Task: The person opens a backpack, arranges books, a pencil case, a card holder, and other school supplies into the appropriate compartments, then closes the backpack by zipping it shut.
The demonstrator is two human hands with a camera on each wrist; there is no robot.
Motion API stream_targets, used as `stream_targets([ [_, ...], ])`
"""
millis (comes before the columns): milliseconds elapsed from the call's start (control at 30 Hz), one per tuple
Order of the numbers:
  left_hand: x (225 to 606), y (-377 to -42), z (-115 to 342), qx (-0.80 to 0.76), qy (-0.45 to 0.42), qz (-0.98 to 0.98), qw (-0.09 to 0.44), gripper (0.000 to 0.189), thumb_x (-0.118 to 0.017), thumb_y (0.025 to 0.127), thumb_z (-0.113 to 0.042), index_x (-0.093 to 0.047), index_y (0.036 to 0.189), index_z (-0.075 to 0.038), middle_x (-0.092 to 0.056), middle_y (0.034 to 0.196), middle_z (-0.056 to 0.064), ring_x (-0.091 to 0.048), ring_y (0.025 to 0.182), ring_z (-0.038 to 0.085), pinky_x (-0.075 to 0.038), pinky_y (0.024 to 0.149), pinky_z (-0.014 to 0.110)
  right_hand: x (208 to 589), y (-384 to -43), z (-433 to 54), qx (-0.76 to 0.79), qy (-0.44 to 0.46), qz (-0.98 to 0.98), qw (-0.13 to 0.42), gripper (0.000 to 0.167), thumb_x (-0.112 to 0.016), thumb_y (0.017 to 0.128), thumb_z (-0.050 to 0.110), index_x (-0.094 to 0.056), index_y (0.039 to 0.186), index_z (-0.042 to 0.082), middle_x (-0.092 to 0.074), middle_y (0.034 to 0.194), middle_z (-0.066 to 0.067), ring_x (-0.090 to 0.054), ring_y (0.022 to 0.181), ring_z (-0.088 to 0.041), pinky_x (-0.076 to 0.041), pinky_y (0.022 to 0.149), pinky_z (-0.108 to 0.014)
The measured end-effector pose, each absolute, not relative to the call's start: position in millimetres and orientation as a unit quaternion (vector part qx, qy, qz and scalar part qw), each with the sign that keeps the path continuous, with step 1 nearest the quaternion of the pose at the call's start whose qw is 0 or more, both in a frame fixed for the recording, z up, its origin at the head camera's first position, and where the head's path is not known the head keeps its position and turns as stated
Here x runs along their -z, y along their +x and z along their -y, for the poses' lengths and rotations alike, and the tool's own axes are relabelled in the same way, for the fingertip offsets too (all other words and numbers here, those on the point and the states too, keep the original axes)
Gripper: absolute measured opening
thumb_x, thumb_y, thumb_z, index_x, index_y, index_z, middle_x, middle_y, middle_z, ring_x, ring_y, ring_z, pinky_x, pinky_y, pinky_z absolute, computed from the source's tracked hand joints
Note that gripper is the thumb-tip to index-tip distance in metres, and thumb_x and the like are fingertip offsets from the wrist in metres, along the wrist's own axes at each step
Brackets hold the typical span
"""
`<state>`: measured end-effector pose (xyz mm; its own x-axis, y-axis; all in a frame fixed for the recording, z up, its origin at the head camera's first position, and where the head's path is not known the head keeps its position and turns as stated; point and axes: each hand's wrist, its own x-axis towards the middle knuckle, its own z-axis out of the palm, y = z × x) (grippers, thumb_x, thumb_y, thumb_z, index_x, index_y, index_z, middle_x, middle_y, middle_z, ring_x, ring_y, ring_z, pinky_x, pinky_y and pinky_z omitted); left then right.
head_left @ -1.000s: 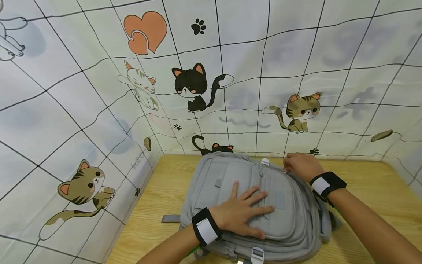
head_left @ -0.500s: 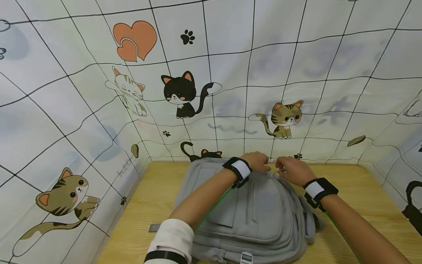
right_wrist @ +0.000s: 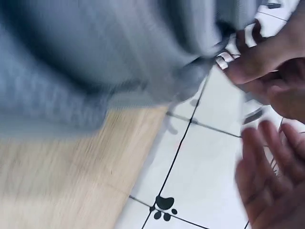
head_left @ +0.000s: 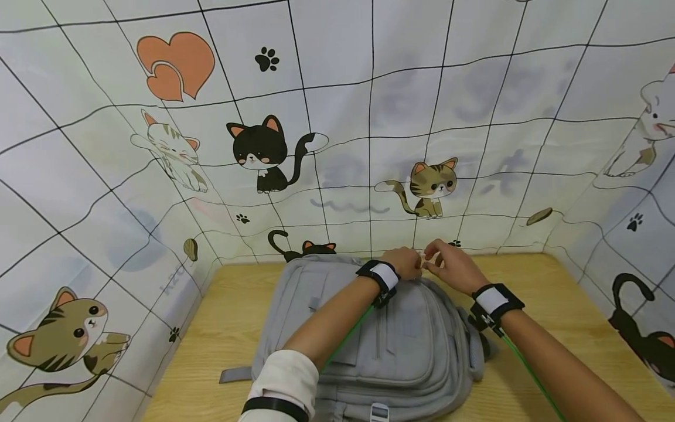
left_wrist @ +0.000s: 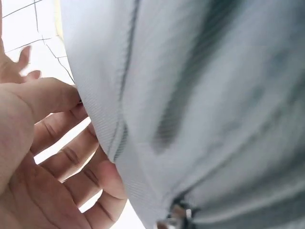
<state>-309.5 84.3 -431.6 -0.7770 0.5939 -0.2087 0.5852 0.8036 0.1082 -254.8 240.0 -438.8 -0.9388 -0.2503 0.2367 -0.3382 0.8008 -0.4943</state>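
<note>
A grey backpack lies on the wooden table, its top toward the patterned backdrop. At its upper edge my left hand pinches the fabric rim between thumb and fingers, and the left wrist view shows the same pinch on the grey cloth. Just right of it, my right hand holds a small whitish zipper pull between thumb and forefinger, its other fingers spread. The two hands almost meet. Motion blur softens the right wrist view.
The wooden table extends on both sides of the backpack. A white grid backdrop with cartoon cats stands close behind and at the sides. A strap sticks out at the left, and a buckle lies at the front.
My left hand has gone from lying flat on the backpack's front to its top edge beside my right hand. The right hand has shifted left along the edge. The head view has turned right.
</note>
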Motion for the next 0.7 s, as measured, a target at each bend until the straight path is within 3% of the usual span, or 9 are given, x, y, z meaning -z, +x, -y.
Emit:
stream_targets([
  [67,433,-312,-82,-0.027,0.308,-0.943,0.125,0.031,-0.057,0.088,-0.031,-0.050,0.060,-0.021,-0.036,0.049,-0.008,-0.034,0.042,0.007,-0.027,0.040,0.022,438,-251,-239,-0.264,0.138,0.952,0.070,0.018,-0.061,0.088,0.029,-0.058,0.099,0.015,-0.061,0.089,0.001,-0.054,0.067,-0.011,-0.041,0.053,-0.028],
  [167,436,-315,-80,-0.039,0.296,-0.946,0.123,0.036,-0.059,0.086,-0.031,-0.046,0.055,-0.020,-0.034,0.048,-0.007,-0.034,0.041,0.009,-0.028,0.040,0.023,440,-246,-236,-0.237,0.134,0.962,0.012,0.021,-0.058,0.089,0.037,-0.063,0.088,0.017,-0.062,0.077,0.003,-0.051,0.058,-0.010,-0.038,0.050,-0.028],
  [333,439,-317,-79,-0.032,0.269,-0.954,0.127,0.040,-0.058,0.086,-0.031,-0.039,0.052,-0.020,-0.032,0.046,-0.005,-0.034,0.040,0.010,-0.029,0.039,0.025,447,-245,-228,-0.213,0.170,0.958,-0.085,0.021,-0.058,0.089,0.033,-0.067,0.082,0.016,-0.060,0.067,0.004,-0.049,0.054,-0.010,-0.037,0.049,-0.027],
  [467,438,-314,-78,-0.022,0.241,-0.960,0.139,0.041,-0.056,0.086,-0.029,-0.039,0.050,-0.019,-0.032,0.044,-0.005,-0.034,0.038,0.011,-0.030,0.038,0.026,453,-246,-223,-0.209,0.166,0.958,-0.102,0.013,-0.061,0.087,0.025,-0.067,0.086,0.013,-0.062,0.071,0.004,-0.051,0.055,-0.011,-0.039,0.050,-0.027],
  [700,434,-312,-67,-0.006,0.204,-0.972,0.120,0.035,-0.053,0.088,-0.032,-0.043,0.058,-0.019,-0.036,0.050,-0.004,-0.038,0.044,0.012,-0.031,0.042,0.027,457,-247,-223,-0.201,0.152,0.962,-0.107,0.013,-0.060,0.087,0.024,-0.065,0.091,0.013,-0.062,0.076,0.002,-0.052,0.057,-0.011,-0.040,0.051,-0.028],
])
